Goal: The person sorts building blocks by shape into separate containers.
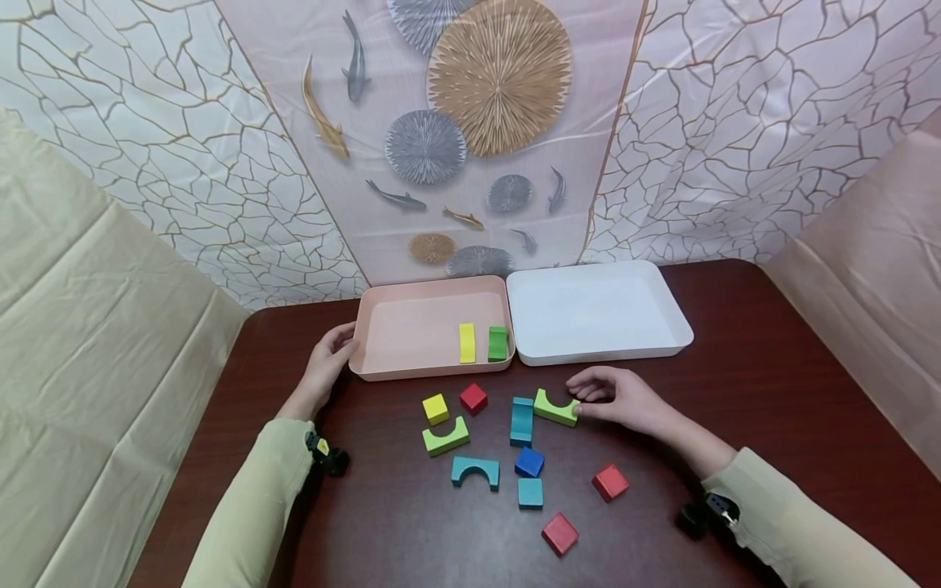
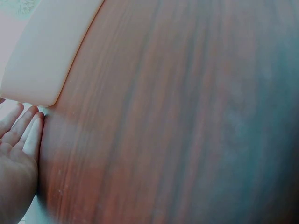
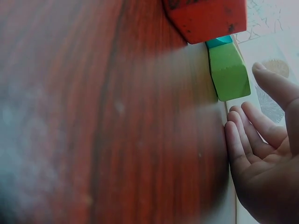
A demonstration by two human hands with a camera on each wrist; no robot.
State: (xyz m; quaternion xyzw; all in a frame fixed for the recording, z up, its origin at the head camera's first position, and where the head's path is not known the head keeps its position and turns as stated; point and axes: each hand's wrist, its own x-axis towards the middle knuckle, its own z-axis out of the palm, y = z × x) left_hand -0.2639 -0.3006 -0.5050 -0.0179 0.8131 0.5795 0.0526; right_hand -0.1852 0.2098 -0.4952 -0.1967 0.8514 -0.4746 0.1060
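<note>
My left hand (image 1: 327, 363) rests against the left side of the pink tray (image 1: 412, 374), its fingers fairly straight at the wall in the left wrist view. In that tray lie a yellow block (image 1: 467, 343) and a green block (image 1: 497, 344). Beside the right end of a light green arch block (image 1: 556, 413) is my right hand (image 1: 621, 400). Thumb and fingers are spread apart around that end in the right wrist view, with no grip visible. A teal block (image 1: 522, 420) stands just left of this arch.
A white tray (image 1: 599, 314) adjoins the pink one. Nearer me lie a yellow cube (image 1: 435, 408), a red cube (image 1: 474, 398), another light green arch (image 1: 446, 442), a teal arch (image 1: 475, 464), a blue cube (image 1: 529, 462), a teal block (image 1: 530, 493) and two red cubes (image 1: 610, 482).
</note>
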